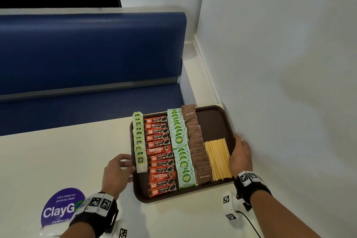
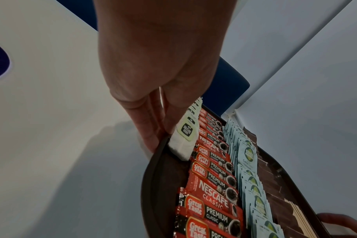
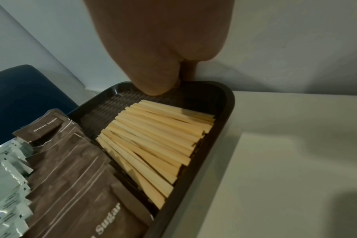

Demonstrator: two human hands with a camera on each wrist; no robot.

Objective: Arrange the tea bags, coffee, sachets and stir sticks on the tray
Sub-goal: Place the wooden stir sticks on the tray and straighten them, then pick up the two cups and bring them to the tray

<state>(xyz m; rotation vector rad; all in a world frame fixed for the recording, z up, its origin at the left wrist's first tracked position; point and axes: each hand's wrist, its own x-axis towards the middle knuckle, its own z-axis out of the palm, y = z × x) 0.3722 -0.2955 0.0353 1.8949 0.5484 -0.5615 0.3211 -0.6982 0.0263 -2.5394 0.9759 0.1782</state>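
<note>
A brown tray (image 1: 214, 121) lies on the white table by the wall. It holds rows, from left to right: green-tagged tea bags (image 1: 139, 141), red coffee sachets (image 1: 160, 152), green coco sugar sachets (image 1: 180, 147), brown sugar sachets (image 1: 197, 145) and wooden stir sticks (image 1: 218, 158). My left hand (image 1: 117, 170) pinches the tray's left rim (image 2: 151, 177), thumb inside next to the tea bags (image 2: 185, 130). My right hand (image 1: 240, 154) grips the right rim (image 3: 226, 109), with its thumb inside the tray beyond the stir sticks (image 3: 153, 140).
A blue padded bench (image 1: 90, 54) runs behind the table. A white wall (image 1: 280, 63) stands close along the tray's right side. A purple ClayGo sticker (image 1: 61, 206) lies near my left wrist, and a white tagged device with a cable (image 1: 229, 208) near my right wrist.
</note>
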